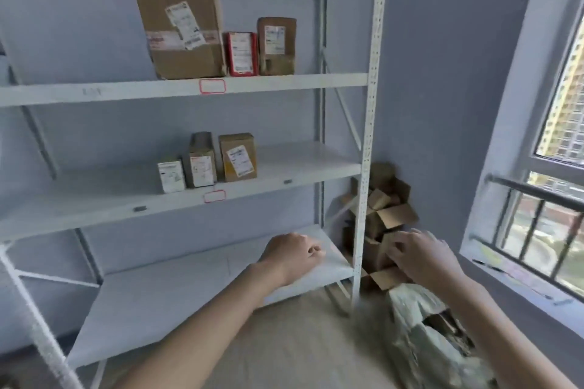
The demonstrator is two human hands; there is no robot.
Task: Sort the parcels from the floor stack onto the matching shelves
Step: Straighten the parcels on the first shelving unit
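Both hands hold nothing: left hand [292, 257] loosely curled over the smooth white metal shelf [177, 290], right hand [423, 257] spread above crumpled brown cardboard parcels [387, 215].

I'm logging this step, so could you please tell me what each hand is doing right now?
Left hand: loosely curled, holding nothing.
Right hand: reaching into the cardboard parcels on the floor; motion blur hides any grip, so cannot tell.

Shelf rack [363, 123] at left, window [562, 123] at right. Three parcels [271, 44] on upper shelf, three boxes [237, 156] on middle shelf below. Pile of cartons [388, 199] on floor in corner, behind rack post. Bag [420, 325] on floor in front of pile.
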